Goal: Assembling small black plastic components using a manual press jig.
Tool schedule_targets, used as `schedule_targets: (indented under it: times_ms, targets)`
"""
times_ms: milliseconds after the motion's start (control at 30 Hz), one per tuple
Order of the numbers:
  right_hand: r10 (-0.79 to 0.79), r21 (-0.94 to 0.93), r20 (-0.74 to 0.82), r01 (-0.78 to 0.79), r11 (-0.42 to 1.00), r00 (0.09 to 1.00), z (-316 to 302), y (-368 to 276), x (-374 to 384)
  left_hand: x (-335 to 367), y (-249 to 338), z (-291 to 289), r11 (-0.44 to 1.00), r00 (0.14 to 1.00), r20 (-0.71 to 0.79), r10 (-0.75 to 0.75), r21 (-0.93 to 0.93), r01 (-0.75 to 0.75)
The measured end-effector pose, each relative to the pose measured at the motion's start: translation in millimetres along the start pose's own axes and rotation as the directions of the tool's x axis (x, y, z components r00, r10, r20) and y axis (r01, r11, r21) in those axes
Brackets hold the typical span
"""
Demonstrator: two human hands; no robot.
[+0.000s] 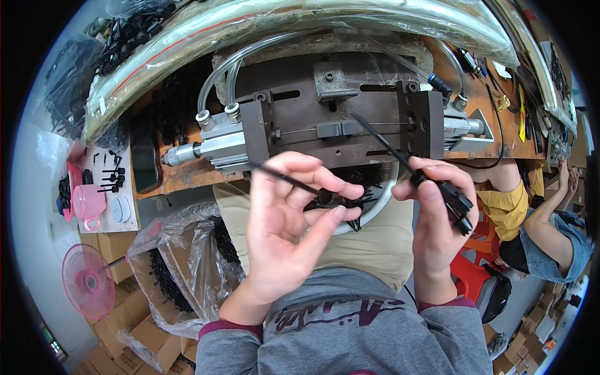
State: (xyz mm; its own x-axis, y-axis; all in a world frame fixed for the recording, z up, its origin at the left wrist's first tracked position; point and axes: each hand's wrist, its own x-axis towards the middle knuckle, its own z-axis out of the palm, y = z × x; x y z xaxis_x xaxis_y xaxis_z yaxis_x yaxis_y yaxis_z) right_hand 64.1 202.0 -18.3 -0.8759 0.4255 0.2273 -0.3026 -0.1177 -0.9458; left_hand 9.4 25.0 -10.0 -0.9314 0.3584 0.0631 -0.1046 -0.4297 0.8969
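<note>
Where my right hand [434,219] grips: black pieces [459,205] sit between thumb and fingers, chunky ends toward my palm, one long shaft [382,141] slanting up and left.
Left hand [284,219]: my fingers curl loosely about a black strip [284,177], its thin end reaching past them, the thumb opposite.
Strip's near end: my fingers partly cover it, so I cannot fairly say how firm that pinch is.
Grip: best, I judge, to take each piece by its thick end and leave the slender length free and unbent.
Gap: my hands stand apart, side by side above my lap [394,247]; keeping strip and shaft uncrossed should spare me a tangle.
Fixture [294,115]: brown metal on the wooden bench [178,181], two small grey blocks [329,130] at its middle; fingertips are likely safer clear of them.
Pale round rim [389,195]: more black bits [374,178] lie inside it, between my hands in view; wrists do well to pass above.
</note>
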Motion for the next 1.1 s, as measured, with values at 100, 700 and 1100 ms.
schedule_targets:
  times_ms: [100,700,1100]
  targets:
    - [0.062,0.061,0.019,-0.063,0.996,0.998,6.9,2.3,-3.4,-1.8,2.1,2.6,0.918,0.990,0.122,0.067,0.381,-0.109]
    - [-0.153,-0.192,0.109,0.172,0.966,0.982,-9.7,2.5,-4.2,11.7,-18.7,-8.4,0.132,0.872,0.378,0.309,0.891,-0.433]
    - [-0.291,-0.246,0.080,0.302,0.921,0.953,-20.3,-5.1,0.9,21.2,-18.1,-2.5,0.017,0.892,0.367,0.264,0.923,-0.384]
